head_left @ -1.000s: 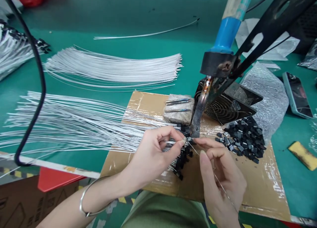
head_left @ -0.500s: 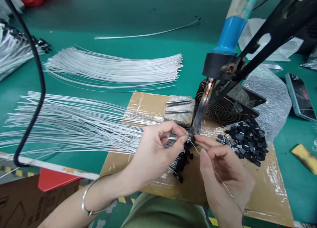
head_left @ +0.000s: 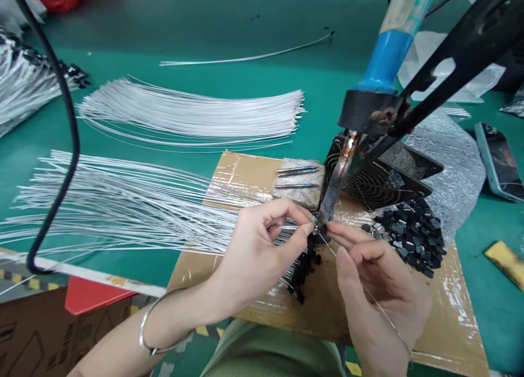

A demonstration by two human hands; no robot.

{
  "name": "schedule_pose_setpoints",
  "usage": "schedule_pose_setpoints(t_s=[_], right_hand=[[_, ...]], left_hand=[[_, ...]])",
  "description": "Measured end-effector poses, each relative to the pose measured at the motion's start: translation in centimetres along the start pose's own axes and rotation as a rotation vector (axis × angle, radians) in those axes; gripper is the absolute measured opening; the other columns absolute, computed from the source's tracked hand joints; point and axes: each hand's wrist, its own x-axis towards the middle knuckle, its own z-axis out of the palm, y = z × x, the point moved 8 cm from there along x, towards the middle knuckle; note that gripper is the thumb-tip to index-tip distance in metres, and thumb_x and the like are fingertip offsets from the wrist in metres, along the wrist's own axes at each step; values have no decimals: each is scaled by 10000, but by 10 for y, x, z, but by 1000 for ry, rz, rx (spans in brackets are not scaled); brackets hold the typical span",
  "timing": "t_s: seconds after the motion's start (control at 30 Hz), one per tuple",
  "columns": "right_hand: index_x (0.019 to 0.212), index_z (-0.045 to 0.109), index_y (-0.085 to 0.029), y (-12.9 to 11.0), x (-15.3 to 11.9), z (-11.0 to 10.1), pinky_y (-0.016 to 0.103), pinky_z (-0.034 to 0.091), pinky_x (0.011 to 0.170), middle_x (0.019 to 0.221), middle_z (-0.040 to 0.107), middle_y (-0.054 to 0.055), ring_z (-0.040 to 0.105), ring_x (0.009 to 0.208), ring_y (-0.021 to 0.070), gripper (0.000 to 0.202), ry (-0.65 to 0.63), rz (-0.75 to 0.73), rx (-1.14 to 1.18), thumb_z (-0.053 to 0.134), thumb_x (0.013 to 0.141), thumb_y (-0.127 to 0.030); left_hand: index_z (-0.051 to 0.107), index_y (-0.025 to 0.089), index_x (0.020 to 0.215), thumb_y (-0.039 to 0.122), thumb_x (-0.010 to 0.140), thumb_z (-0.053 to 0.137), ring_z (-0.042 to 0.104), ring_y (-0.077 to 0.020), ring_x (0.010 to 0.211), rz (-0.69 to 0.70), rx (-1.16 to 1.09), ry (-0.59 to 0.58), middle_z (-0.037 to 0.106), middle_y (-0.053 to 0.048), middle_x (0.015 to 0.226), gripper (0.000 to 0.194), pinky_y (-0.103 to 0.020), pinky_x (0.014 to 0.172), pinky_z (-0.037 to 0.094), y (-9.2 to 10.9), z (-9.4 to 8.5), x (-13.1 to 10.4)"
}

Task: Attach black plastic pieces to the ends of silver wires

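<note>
A soldering iron (head_left: 336,183) with a blue collar is clamped in a black stand, tip pointing down. My left hand (head_left: 262,251) is closed in a pinch just left of the tip, on what looks like the end of a white wire; the fingertips hide most of it. To the right of the tip, my right hand (head_left: 380,284) grips a thin solder wire (head_left: 387,317), which runs from the tip down across the palm. Its fingers reach a small black connector (head_left: 323,229) under the tip. Below lie white wires with black connectors (head_left: 301,279) on their ends.
Loose black connectors (head_left: 413,235) lie in a heap at the right of the cardboard (head_left: 442,311). A fan (head_left: 376,180) stands behind the iron, beside a pad with metal tips (head_left: 297,186). White wires (head_left: 196,112) lie behind. A black cable (head_left: 67,104) hangs at left; a phone (head_left: 499,161) lies right.
The whole view has shifted slightly. My right hand has moved a little to the right and down, thumb slightly farther from the iron tip. Both hands keep their grip.
</note>
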Motion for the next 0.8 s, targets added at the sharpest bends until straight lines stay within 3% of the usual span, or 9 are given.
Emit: schedule_pose_setpoints(t_s=[0.17,0.5,0.8], right_hand=[[774,635,-238,-3,0,0,188,596,944,1152,830,3,791,1076,130,206,3,3,7,707,910,-101],[784,634,-235,-1,-1,2,154,588,934,1161,828,-3,790,1072,112,207,-14,15,45,698,927,-101],[783,646,-229,0,-1,1,252,625,937,1155,829,45,797,1076,177,196,-2,20,44,712,902,-88]], left_hand=[[691,169,717,204,813,670,594,-136,624,5,18,-3,765,-37,797,104,-250,537,381,1,0,-2],[701,167,721,211,817,667,580,-135,624,10,26,8,764,-43,799,111,-251,539,379,1,-3,-2],[699,171,708,185,811,681,605,-138,645,22,9,25,767,-41,789,106,-239,557,411,3,-2,-3]])
